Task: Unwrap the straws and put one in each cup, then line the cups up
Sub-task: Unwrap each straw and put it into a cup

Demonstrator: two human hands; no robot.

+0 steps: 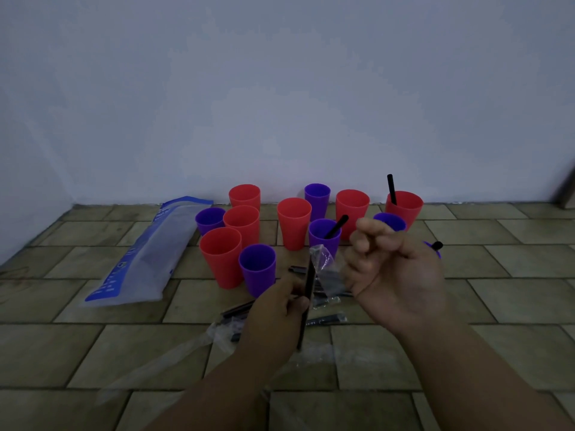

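Several red and purple cups stand on the tiled floor near the wall. A black straw leans in the far-right red cup, another in a purple cup at the middle. My left hand pinches a bare black straw, held nearly upright. My right hand grips a clear plastic wrapper that hangs beside the straw's top. A purple cup with a straw end is mostly hidden behind my right hand. Wrapped straws lie on the floor under my hands.
A blue and clear straw bag lies flat to the left of the cups. Empty clear wrappers are scattered on the tiles in front of me. The white wall runs right behind the cups.
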